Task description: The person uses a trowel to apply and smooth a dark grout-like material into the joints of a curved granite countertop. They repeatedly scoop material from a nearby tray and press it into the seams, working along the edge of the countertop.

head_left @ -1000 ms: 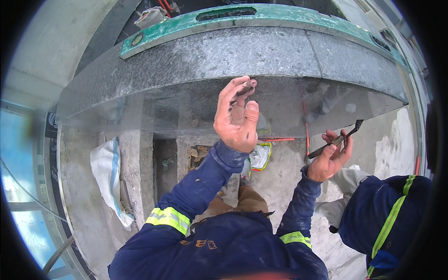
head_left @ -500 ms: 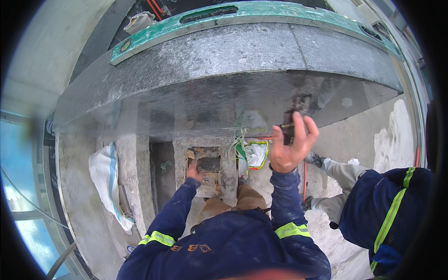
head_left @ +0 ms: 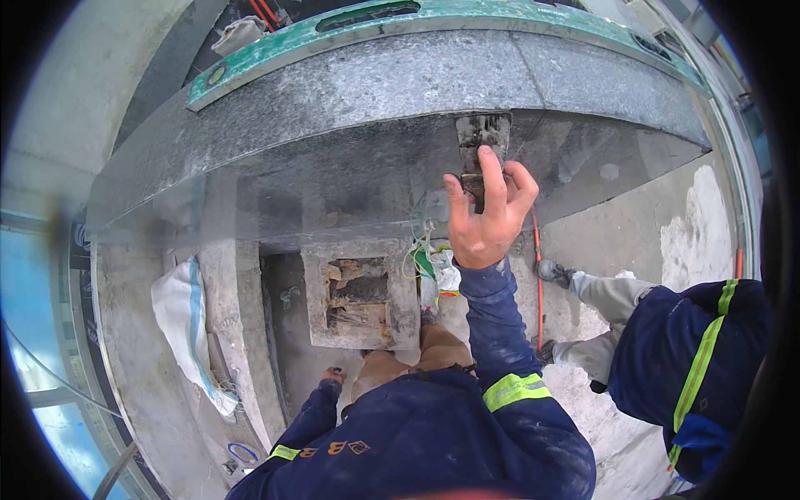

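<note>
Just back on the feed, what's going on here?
The person's right hand holds a flat, wide scraper at the upper edge of the dark stone's glossy front. The left hand hangs low beside the tan trousers. A green spirit level lies along the stone's top, and another person is at the right.

The right forearm (head_left: 498,308) is stretching forward, well ahead of the right side of the torso (head_left: 408,442). Out beyond it, the right hand (head_left: 486,223) is gripping with its back turned up: the index finger (head_left: 493,182) is extending away from the torso, the thumb (head_left: 456,198) is opposing it, and the neighbouring finger is bending. The left forearm (head_left: 313,412) is hanging low, just beside the torso's left; the left hand (head_left: 334,376) is showing too small for its finger pose to be told.
</note>
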{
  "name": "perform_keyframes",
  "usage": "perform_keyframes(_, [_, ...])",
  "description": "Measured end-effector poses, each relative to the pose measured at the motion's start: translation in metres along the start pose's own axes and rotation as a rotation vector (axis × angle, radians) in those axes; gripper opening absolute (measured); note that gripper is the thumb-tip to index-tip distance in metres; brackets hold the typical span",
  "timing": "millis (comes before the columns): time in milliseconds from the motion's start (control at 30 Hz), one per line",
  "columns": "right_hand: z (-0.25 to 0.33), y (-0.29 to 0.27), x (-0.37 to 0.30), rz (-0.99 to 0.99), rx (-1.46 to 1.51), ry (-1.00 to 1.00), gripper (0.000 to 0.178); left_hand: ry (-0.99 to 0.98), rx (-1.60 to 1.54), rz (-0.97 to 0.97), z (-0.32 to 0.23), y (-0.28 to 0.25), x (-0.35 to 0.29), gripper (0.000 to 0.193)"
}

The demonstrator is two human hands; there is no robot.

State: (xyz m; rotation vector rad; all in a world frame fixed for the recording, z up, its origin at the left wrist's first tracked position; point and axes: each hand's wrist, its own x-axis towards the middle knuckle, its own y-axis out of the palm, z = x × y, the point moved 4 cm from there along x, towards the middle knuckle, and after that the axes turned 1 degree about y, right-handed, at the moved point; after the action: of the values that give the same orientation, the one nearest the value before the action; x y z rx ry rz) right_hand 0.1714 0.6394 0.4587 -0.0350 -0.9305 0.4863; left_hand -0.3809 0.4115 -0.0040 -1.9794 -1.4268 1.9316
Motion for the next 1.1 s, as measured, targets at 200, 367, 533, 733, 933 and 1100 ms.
perform_keyframes(200, [0.01, 0.001, 0.003, 0.069, -0.052, 0.086, 0.061, 0.409, -0.208, -0.285, -0.144, -0.054, 0.0, 0.035])
perform_keyframes(367, [0.021, -0.01, -0.005, 0.065, -0.024, 0.097, 0.059, 0.365, -0.215, -0.24, -0.161, -0.058, -0.019, 0.035])
perform_keyframes(533, [0.017, -0.011, 0.009, 0.105, -0.131, 0.093, 0.058, 0.151, -0.189, -0.093, -0.054, -0.03, 0.008, 0.036])
perform_keyframes(733, [0.027, -0.016, 0.005, 0.079, -0.091, 0.124, 0.058, -0.167, -0.222, -0.018, -0.014, -0.031, -0.019, 0.035])
perform_keyframes(933, [0.022, -0.022, 0.003, 0.121, -0.089, 0.154, 0.057, -0.049, -0.327, -0.04, -0.02, -0.032, -0.01, 0.036])
perform_keyframes(1100, [0.026, -0.02, 0.011, 0.101, -0.097, 0.126, 0.055, 0.146, -0.282, -0.094, -0.046, -0.034, 0.006, 0.037])
